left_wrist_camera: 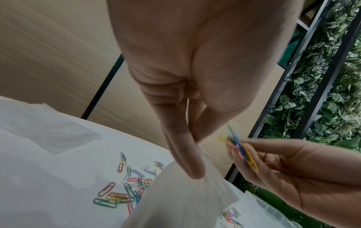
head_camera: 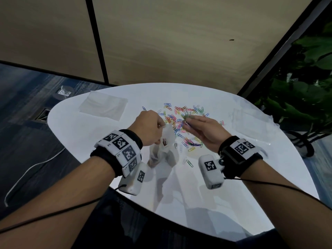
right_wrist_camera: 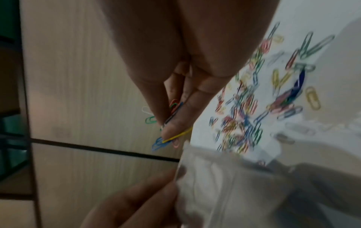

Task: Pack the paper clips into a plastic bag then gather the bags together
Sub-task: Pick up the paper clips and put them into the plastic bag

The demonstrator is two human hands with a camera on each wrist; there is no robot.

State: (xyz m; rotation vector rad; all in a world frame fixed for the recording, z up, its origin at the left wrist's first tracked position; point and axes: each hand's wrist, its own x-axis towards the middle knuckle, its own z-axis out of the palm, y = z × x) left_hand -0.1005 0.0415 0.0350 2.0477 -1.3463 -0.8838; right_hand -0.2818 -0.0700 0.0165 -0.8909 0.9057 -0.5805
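Colourful paper clips (head_camera: 181,115) lie scattered in a heap on the white table (head_camera: 215,177). My left hand (head_camera: 150,126) pinches the top edge of a clear plastic bag (head_camera: 165,146), which hangs down toward the table. Thumb and finger of the left hand (left_wrist_camera: 185,154) hold the bag (left_wrist_camera: 185,200) by its rim. My right hand (head_camera: 201,130) hovers above the heap and pinches a small bunch of paper clips (left_wrist_camera: 242,152) at its fingertips, just right of the bag's mouth. The same bunch of clips (right_wrist_camera: 171,121) pokes out between the right fingers, above the bag (right_wrist_camera: 224,185).
Flat empty plastic bags (head_camera: 103,105) lie at the table's far left, and more clear bags (head_camera: 251,121) at the far right. A wooden wall panel (head_camera: 179,42) stands behind the table. Green plants (head_camera: 305,87) are at the right; the floor with a cable (head_camera: 27,169) is at the left.
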